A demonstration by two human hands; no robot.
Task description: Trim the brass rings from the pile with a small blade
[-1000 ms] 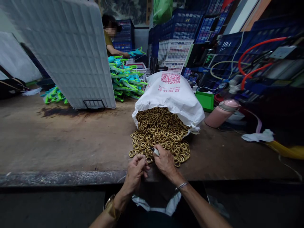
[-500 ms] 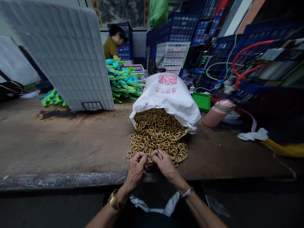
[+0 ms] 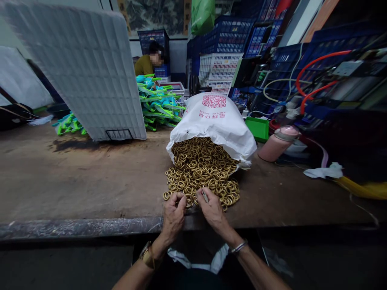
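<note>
Gold-coloured rings (image 3: 205, 173) spill in a heap from the mouth of a white sack (image 3: 211, 121) lying on the table. My left hand (image 3: 174, 213) is closed in a pinch at the near edge of the heap, with a gold-coloured ring at its fingertips. Facing it, my right hand (image 3: 213, 209) is closed around a small pointed metal tool (image 3: 205, 195); its exact kind is too small to tell. A narrow gap separates the two hands, and rings show in and behind it.
A pale ribbed panel (image 3: 115, 80) stands upright at left, beside green and blue plastic pieces (image 3: 159, 106). Right of the sack are a green tray (image 3: 256, 129) and a pink bottle (image 3: 278, 145). Behind, a person (image 3: 145, 64) leans near stacked crates (image 3: 220, 66).
My fingertips have drawn slightly apart, both hands staying at the heap's near edge. The person behind has bent lower and to the right.
</note>
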